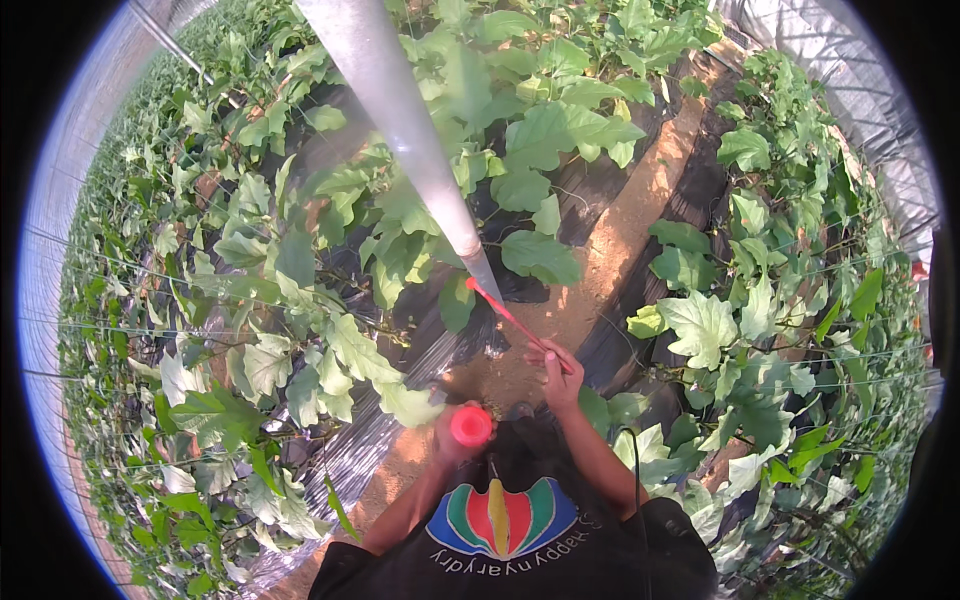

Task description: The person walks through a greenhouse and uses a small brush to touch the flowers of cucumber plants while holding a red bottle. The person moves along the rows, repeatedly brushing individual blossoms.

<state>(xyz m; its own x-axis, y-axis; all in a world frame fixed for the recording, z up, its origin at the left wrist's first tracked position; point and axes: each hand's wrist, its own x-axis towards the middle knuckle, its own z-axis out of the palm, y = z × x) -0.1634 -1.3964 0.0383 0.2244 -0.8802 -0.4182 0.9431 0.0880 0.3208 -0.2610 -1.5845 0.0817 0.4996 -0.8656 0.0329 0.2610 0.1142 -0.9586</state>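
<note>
My left hand (445, 439) is wrapped around a small bright-red container (471, 426), seen from above, in front of my chest. Its contents cannot be made out. My right hand (561, 376) pinches a thin red stick (517, 322) between thumb and fingers. The stick slants up and to the left, and its rounded red tip (472, 283) appears in front of the lower part of a grey metal post (420, 142). A green leaf (456, 301) shows just below that tip; whether they touch, I cannot tell.
Leafy plants, apparently eggplants (352, 349), crowd the left, with another row (705, 330) on the right. Between them runs a bare soil path (622, 214) edged by black plastic mulch film (607, 360). Thin green strings (187, 277) cross the left plants. Whitish sheeting (855, 82) stands at upper right.
</note>
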